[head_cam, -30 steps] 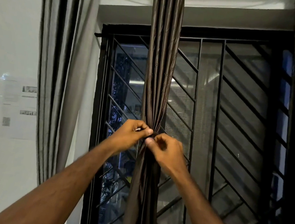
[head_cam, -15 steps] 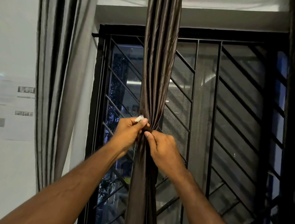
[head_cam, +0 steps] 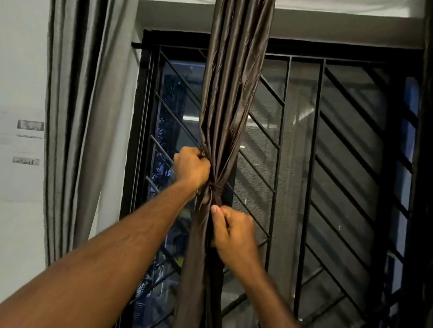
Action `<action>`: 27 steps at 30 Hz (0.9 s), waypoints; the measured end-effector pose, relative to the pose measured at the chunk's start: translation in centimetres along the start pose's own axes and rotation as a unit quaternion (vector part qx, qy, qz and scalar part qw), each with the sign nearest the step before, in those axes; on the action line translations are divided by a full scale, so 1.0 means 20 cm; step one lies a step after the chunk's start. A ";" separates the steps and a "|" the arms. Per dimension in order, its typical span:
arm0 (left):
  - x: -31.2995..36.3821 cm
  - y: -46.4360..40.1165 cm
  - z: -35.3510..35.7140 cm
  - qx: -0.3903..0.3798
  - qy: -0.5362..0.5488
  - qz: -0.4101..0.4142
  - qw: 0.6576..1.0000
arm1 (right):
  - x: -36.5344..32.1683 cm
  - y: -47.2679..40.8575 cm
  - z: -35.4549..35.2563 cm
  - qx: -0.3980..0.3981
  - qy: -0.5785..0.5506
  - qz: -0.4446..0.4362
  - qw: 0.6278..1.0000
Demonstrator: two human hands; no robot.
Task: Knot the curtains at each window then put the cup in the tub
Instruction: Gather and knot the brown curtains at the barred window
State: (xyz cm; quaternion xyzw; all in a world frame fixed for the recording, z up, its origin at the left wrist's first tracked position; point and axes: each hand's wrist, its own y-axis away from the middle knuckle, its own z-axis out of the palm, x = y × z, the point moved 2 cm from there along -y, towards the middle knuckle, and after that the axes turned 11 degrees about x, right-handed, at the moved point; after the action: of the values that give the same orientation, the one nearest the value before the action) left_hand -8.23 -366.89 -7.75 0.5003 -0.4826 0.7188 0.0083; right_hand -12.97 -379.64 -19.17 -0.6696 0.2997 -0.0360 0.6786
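Printed sheets (head_cam: 11, 151) taped to the white wall (head_cam: 14, 33), well left of both hands, their text too blurred to read (two dark banner strips and a small grey square the only marks made out). Hands level with each other on the fabric half a second ago, now split: left hand (head_cam: 190, 167) raised, right hand (head_cam: 236, 236) dropped, with the cinched waist (head_cam: 214, 189) exposed between them. Left hand clenched into a fist just above and left of the pinch point, knuckles against the folds, a small pale tip showing at the top of the fist; what that tip is, impossible to tell. Right hand curled round the gathered cloth just below the pinch, thumb (head_cam: 217, 210) pressed flat along the fabric. Dark brown satin curtain (head_cam: 232, 84), glossy and ribbed with vertical pleats, bunched into one rope-like column straight above and below the fingers, narrowest between the two hands. Black window grille (head_cam: 316, 175) with diagonal bars directly behind the knuckles; grey striped curtain (head_cam: 83, 94) hanging loose, well left of the left fist.
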 end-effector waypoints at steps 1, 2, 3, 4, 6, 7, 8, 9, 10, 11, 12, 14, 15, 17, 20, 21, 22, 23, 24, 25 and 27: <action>-0.01 0.00 0.01 -0.007 -0.006 0.004 1.000 | 0.00 0.03 0.00 0.004 -0.012 0.005 1.000; -0.01 0.01 0.02 -0.012 -0.010 0.009 1.000 | -0.01 0.05 0.01 0.009 -0.020 0.007 1.000; -0.01 0.02 0.02 -0.017 -0.014 0.014 1.000 | -0.01 0.06 0.01 0.014 -0.025 0.006 1.000; 0.00 0.02 0.02 -0.020 -0.015 0.016 1.000 | -0.01 0.07 0.01 0.016 -0.025 0.004 1.000; 0.00 0.03 0.02 -0.024 -0.017 0.020 0.999 | -0.01 0.06 0.00 0.012 -0.022 -0.001 1.000; -0.01 0.04 0.01 -0.024 -0.017 0.021 0.999 | 0.00 0.06 0.00 0.009 -0.018 -0.003 1.000; -0.01 0.03 0.01 -0.024 -0.012 0.022 0.999 | 0.02 0.06 0.00 0.006 -0.012 -0.005 1.000; -0.03 0.03 0.00 -0.024 -0.007 0.021 0.999 | 0.04 0.06 0.00 0.003 -0.002 -0.007 1.000; -0.04 0.03 0.00 -0.022 0.000 0.018 1.000 | 0.06 0.05 -0.01 -0.001 0.009 -0.010 1.000; -0.05 0.04 -0.01 -0.018 0.008 0.015 1.000 | 0.08 0.05 -0.01 -0.006 0.021 -0.011 1.000; -0.07 0.03 -0.01 -0.012 0.016 0.012 1.000 | 0.09 0.04 -0.01 -0.009 0.031 -0.010 0.999; -0.09 0.04 -0.02 0.006 0.032 0.004 0.999 | 0.12 0.03 -0.01 -0.012 0.045 -0.003 0.999; -0.10 0.04 -0.02 0.011 0.043 0.001 0.999 | 0.13 0.03 0.00 -0.014 0.049 0.002 0.999; -0.12 0.05 -0.03 0.008 0.076 -0.004 0.997 | 0.16 0.03 0.01 -0.012 0.050 0.017 0.999; -0.17 0.12 -0.04 -0.021 0.137 0.007 0.990 | 0.20 0.04 -0.01 0.005 0.066 0.033 0.997; -0.18 0.15 -0.04 -0.027 0.143 0.023 0.989 | 0.22 0.05 -0.01 0.009 0.076 0.034 0.997; -0.20 0.19 -0.04 -0.031 0.139 0.045 0.989 | 0.24 0.05 -0.02 0.010 0.088 0.035 0.995; -0.21 0.22 -0.04 -0.035 0.131 0.073 0.988 | 0.25 0.05 -0.03 0.008 0.102 0.038 0.994; -0.22 0.25 -0.03 -0.040 0.123 0.104 0.986 | 0.27 0.05 -0.04 0.006 0.116 0.041 0.992; -0.22 0.28 -0.01 -0.047 0.119 0.135 0.983 | 0.28 0.05 -0.05 0.003 0.129 0.045 0.991; -0.22 0.33 0.03 -0.066 0.122 0.185 0.973 | 0.29 0.05 -0.09 -0.006 0.153 0.053 0.987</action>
State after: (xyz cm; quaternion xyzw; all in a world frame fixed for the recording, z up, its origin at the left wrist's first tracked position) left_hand -8.89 -368.73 -15.39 0.3087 -0.6089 0.7300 -0.0329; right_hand -9.35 -383.86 -22.05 -0.6433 0.4357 -0.1005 0.6215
